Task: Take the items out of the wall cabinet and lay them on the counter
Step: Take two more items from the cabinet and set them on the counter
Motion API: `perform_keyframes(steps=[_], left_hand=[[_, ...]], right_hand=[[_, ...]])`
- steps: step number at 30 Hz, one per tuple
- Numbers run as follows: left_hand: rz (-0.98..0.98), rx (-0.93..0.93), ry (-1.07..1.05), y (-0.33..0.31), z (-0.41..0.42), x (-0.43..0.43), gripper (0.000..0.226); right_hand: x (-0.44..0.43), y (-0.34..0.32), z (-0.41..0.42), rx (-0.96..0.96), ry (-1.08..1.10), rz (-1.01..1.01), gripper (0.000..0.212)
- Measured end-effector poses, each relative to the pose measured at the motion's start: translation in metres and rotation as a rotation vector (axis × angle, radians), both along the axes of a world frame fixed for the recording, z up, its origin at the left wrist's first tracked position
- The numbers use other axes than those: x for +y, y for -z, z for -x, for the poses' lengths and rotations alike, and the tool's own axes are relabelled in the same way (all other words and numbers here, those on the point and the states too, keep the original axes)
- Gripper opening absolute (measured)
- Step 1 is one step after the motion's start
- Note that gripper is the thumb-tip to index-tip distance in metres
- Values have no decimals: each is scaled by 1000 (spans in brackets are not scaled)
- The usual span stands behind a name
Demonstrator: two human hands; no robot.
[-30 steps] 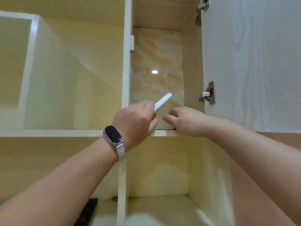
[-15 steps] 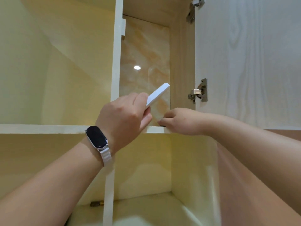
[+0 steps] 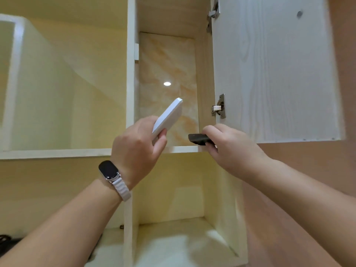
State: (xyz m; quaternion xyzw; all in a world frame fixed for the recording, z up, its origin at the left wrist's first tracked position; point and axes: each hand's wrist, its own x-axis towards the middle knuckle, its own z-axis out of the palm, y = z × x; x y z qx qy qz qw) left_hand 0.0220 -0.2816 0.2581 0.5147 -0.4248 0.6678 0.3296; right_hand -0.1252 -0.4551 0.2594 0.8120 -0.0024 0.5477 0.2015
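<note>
Up above, wall cabinet (image 3: 169, 14): open and seen from below, with its narrow right-hand compartment straight beyond both hands.
Left hand (image 3: 134, 149): raised in front of the upright divider (image 3: 130, 83), fingers and thumb curled round the lower end of a slim white block.
White block (image 3: 169, 116): flat and tilted, its free end pointing up and to the right of the left hand, in front of the marbled back panel (image 3: 167, 64) and clear of the shelf.
Right hand (image 3: 231, 149): just right of the left hand and apart from it, at the right end of the shelf's front edge; fingers and thumb pinch a small black item.
Black item (image 3: 199, 139): flat and dark, sticking out leftward from the right hand's fingertips, just above the shelf edge; whether it touches the shelf cannot be told.
Shelf (image 3: 57, 152): pale board running leftward from behind the left hand.
Door (image 3: 273, 74): swung open, above and to the right of the right hand.
Hinge (image 3: 218, 107): metal, on the door just above the right hand's knuckles.
Watch (image 3: 108, 170): dark face and white strap, on the wrist just below the left hand.
</note>
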Motion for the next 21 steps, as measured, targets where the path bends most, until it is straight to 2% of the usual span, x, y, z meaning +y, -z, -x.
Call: perform_keyframes(steps=[7,12,16,21], left_hand=[[81,201,63,36,36,7,21],[83,296,165,74,54,8,24],[79,406,234,107,59,2,17],[87,646,401,137,53,-11,9]], right_hand=[[0,44,6,-244,-177,-253,16],[-8,77,-3,-263,-218,-513,34],[-9,100,-3,-214,-285,-733,17],[5,123,1,-214,-460,-1021,10]])
